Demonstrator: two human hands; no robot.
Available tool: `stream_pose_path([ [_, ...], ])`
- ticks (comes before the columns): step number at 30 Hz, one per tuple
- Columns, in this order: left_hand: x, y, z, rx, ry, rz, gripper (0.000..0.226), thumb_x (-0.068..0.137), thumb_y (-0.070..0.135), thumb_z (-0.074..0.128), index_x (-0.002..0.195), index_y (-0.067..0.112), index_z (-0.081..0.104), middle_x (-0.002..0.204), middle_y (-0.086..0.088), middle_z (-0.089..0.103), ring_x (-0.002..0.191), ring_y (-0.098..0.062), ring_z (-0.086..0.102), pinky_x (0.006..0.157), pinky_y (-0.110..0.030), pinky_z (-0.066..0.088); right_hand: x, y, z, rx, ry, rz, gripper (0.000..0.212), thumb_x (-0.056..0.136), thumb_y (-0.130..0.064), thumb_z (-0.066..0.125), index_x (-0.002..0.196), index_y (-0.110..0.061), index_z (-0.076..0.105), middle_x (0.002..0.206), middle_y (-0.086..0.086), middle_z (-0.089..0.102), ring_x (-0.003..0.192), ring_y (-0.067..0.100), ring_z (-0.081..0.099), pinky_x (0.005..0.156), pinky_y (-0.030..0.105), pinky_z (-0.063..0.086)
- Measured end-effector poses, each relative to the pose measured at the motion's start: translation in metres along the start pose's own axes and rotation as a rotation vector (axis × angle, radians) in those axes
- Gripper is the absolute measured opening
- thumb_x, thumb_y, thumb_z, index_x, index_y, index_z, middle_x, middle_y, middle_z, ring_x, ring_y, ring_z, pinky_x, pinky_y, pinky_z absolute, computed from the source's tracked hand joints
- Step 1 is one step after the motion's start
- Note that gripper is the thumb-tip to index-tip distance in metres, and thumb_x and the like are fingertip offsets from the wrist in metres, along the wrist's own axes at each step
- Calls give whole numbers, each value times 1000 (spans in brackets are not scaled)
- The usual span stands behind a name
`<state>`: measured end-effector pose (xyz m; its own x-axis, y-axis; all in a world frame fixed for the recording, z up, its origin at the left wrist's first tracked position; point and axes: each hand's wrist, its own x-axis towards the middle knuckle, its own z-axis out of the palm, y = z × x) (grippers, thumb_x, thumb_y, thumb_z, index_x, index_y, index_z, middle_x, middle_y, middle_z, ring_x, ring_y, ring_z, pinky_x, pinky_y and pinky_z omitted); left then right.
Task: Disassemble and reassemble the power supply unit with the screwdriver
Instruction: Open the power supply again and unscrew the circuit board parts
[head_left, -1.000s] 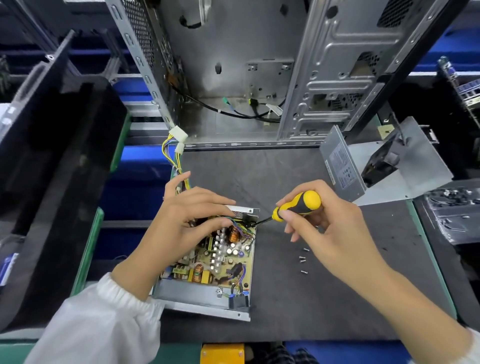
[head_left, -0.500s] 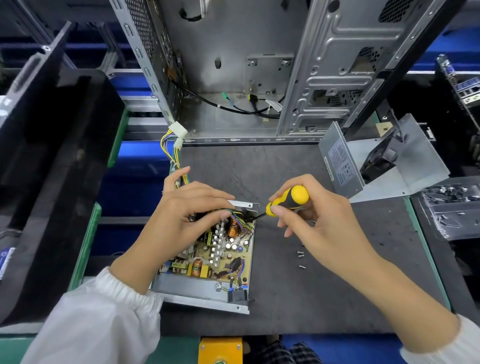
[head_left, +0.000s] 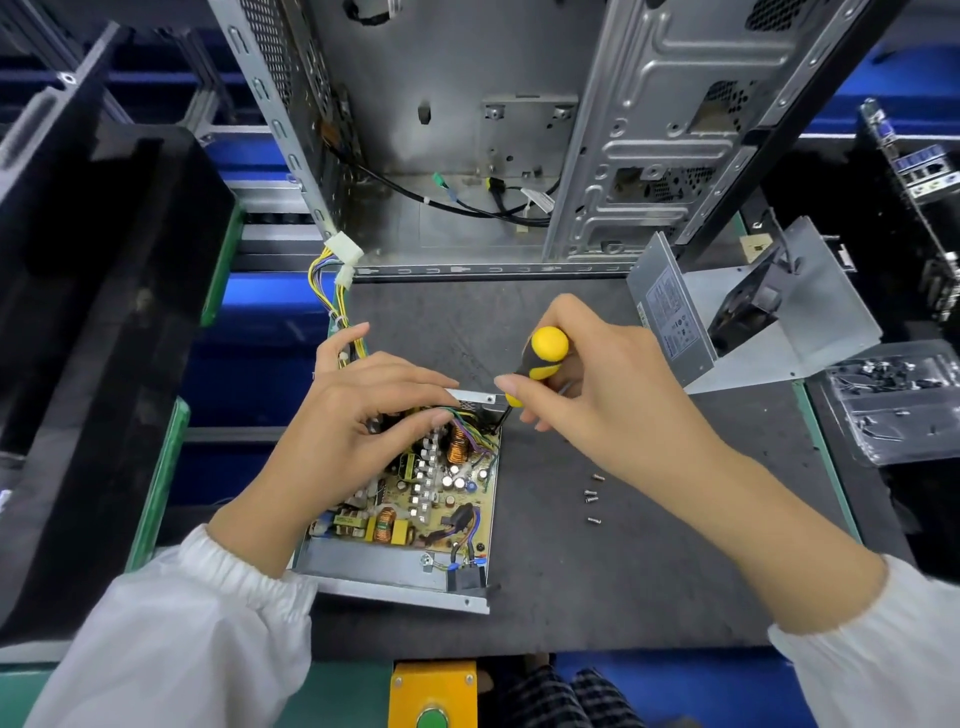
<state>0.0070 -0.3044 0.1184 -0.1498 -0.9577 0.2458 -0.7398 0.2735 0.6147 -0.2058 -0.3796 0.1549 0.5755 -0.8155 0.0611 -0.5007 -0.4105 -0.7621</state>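
The opened power supply unit (head_left: 374, 566) lies on the dark mat, its circuit board (head_left: 441, 499) exposed. My left hand (head_left: 363, 415) rests on the board's far end, fingers curled over the wires there. My right hand (head_left: 602, 400) grips a yellow-and-black screwdriver (head_left: 540, 358), held nearly upright with its tip at the board's far right corner. The unit's removed metal cover (head_left: 753, 332), with its fan, lies at the right. Several loose screws (head_left: 592, 496) lie on the mat to the right of the unit.
An open computer case (head_left: 519, 130) stands at the back of the mat (head_left: 597, 571). A yellow cable bundle with white connectors (head_left: 343, 260) trails from the unit toward it. A clear tray of small parts (head_left: 898, 400) sits at the right; black panels (head_left: 104, 312) stand at the left.
My right hand has swung the screwdriver from a low slant to nearly upright, its tip staying at the board's far right corner. My left hand has stayed on the board.
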Motion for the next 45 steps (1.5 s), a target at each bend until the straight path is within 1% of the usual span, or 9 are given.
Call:
stream_pose_path([
  [8, 1, 2, -1, 10, -9, 7, 15, 88, 33, 69, 95, 23, 78, 105, 16, 71, 102, -1, 63, 116, -55, 17, 5, -11, -11, -144, -65, -69, 38, 81, -33, 73, 84, -14, 41, 67, 3, 61, 67, 22, 63, 60, 38, 51],
  [14, 27, 25, -12, 129, -54, 53, 37, 78, 51, 68, 99, 22, 74, 109, 14, 70, 104, -7, 62, 108, -43, 35, 1, -11, -7, -239, -24, -135, 45, 80, -42, 71, 75, -16, 35, 53, -4, 43, 50, 18, 36, 50, 30, 36],
  [17, 53, 44, -3, -96, -129, -22, 38, 67, 32, 87, 96, 19, 66, 94, 16, 68, 92, -5, 61, 88, -35, 47, 3, -8, -7, -178, -4, -94, 35, 82, -43, 68, 75, -15, 48, 52, -4, 42, 51, 14, 39, 49, 26, 33],
  [21, 64, 46, 8, -246, -179, -89, 38, 64, 11, 87, 92, 11, 61, 84, 5, 67, 82, -10, 62, 80, -36, 49, 6, -12, -5, -106, 23, -41, 30, 83, -44, 67, 71, -30, 43, 56, -7, 48, 56, 10, 48, 53, 23, 36],
  [25, 58, 37, 13, -298, -170, -49, 38, 69, 11, 85, 96, 7, 57, 83, 5, 65, 74, -3, 61, 69, -21, 49, 9, -21, -17, -159, -151, -56, 27, 91, -44, 55, 73, -37, 37, 65, -4, 62, 63, 10, 62, 61, 33, 50],
  [29, 54, 33, 16, -344, -205, -78, 34, 72, 5, 84, 84, 27, 61, 75, 18, 68, 73, 7, 66, 73, -8, 46, 11, -22, -34, -300, -372, -130, 13, 95, -28, 51, 97, -18, 44, 70, 1, 59, 67, 16, 55, 65, 41, 46],
  [32, 54, 29, 17, -276, -226, -64, 16, 72, 8, 85, 81, 12, 71, 74, 15, 71, 72, 13, 64, 72, -4, 42, 14, -26, -38, -458, -502, -199, 16, 93, -18, 54, 96, -19, 39, 80, 1, 52, 74, 20, 50, 64, 40, 43],
  [39, 46, 32, 18, -312, -179, -91, 13, 78, 6, 80, 86, 16, 76, 73, 15, 70, 71, 13, 58, 71, -12, 46, 21, -29, -34, -842, -485, -427, 30, 93, -18, 55, 119, -22, 41, 84, -2, 33, 50, 11, 25, 44, 28, 19],
  [45, 44, 32, 16, -293, -246, -143, 4, 75, -3, 71, 73, 1, 70, 65, -11, 65, 65, -7, 47, 62, -30, 46, 15, -33, -28, -680, -449, -361, 17, 93, -27, 54, 101, -19, 41, 67, -7, 32, 63, 22, 39, 56, 32, 32],
])
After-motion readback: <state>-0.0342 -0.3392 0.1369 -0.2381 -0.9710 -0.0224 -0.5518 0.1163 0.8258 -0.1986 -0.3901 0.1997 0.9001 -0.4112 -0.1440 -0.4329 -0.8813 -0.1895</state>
